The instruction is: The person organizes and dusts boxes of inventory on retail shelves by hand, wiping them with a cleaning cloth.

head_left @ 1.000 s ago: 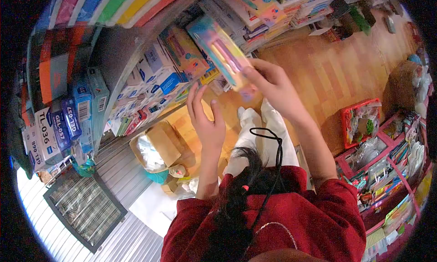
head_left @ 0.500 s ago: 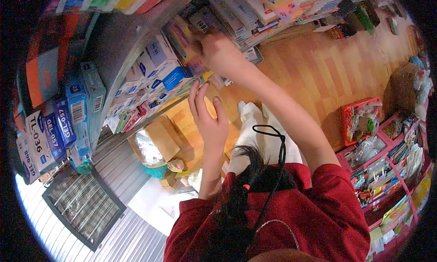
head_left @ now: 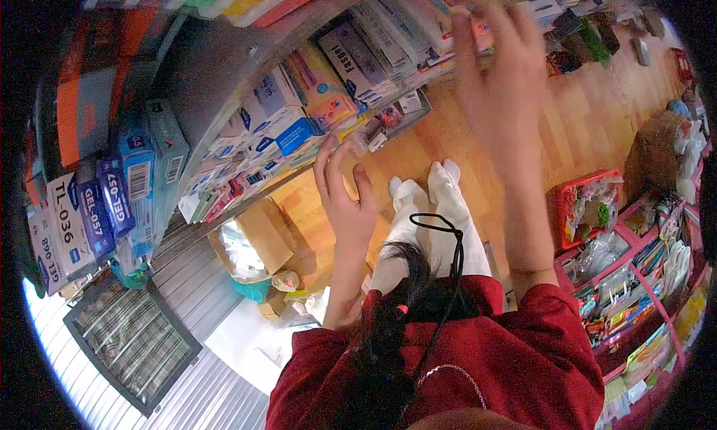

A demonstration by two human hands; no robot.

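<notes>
My left hand (head_left: pixel 345 198) is held in front of the shelf with its fingers apart and nothing in it. Closest to it is a stack of pen boxes with a blue-fronted box (head_left: pixel 296 136) at its corner. My right hand (head_left: pixel 504 75) is raised over the far right part of the shelf, smeared by motion. Its fingers look spread, and no object shows in it. Behind its fingertips lie boxes and packs, partly hidden. Between the two hands stand a yellow and orange box (head_left: pixel 323 86) and a dark-and-white box marked Fasgel (head_left: pixel 355 60).
An upper shelf at left holds boxes labelled TL-036 (head_left: pixel 67 225) and GEL-057 (head_left: pixel 93 213). On the wooden floor (head_left: pixel 448 124) stand an open carton (head_left: pixel 258 240) and a red crate (head_left: pixel 586 206). A pink rack (head_left: pixel 642 269) of packets is at right.
My right hand has moved away from the yellow and orange box, to the right along the shelf. That box and the Fasgel box now show clearly. My left hand has barely moved.
</notes>
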